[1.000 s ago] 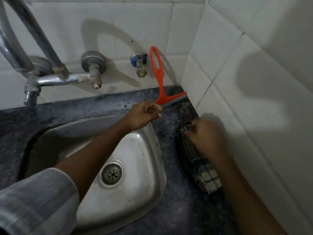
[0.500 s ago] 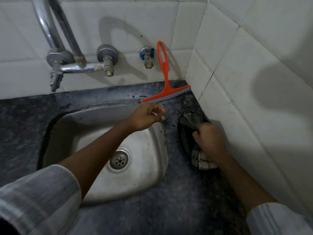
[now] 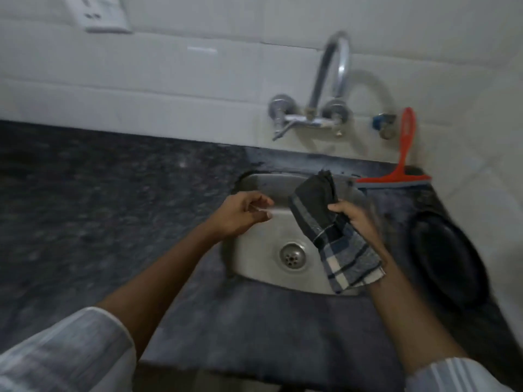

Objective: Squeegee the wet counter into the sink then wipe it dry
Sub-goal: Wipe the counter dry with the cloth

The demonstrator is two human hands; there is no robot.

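A dark checked cloth (image 3: 331, 236) hangs over the steel sink (image 3: 263, 267), gripped in my right hand (image 3: 353, 219) above the basin's right side. My left hand (image 3: 243, 216) hovers over the sink's left rim with loosely curled fingers and holds nothing. The red squeegee (image 3: 402, 165) leans against the tiled wall at the back right corner, its blade resting on the dark speckled counter (image 3: 99, 207).
A black round dish (image 3: 450, 261) sits on the counter right of the sink, near the side wall. A chrome tap (image 3: 325, 103) juts from the back wall over the basin. A wall socket (image 3: 99, 12) is at the upper left.
My right hand has lifted the cloth out of the black dish and carried it left over the sink. The view has pulled back and swung left, showing more counter.
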